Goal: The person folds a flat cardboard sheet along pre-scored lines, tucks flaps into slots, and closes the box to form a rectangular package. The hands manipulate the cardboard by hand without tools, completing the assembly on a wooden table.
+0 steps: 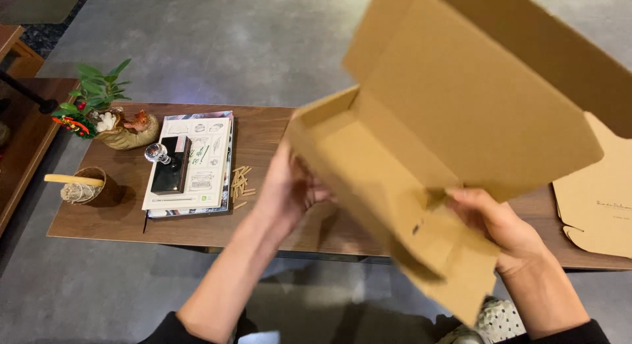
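Held up nearest the camera, a half-folded cardboard box (421,159) hangs above the wooden surface (263,130). Left hand (289,189) grips its left wall; right hand (497,225) pinches a lower flap. Farther left lie stacked books (204,166), small wooden sticks (241,185) and a potted plant (99,100). Another flat cardboard sheet (596,202) lies right.

Matt brown corrugated cardboard is seen in the folded box (421,146) and in the flat sheet (596,199) at the table's right edge. The table (263,133) is finished in smooth dark wood grain; the floor (217,48) appears as polished grey concrete.
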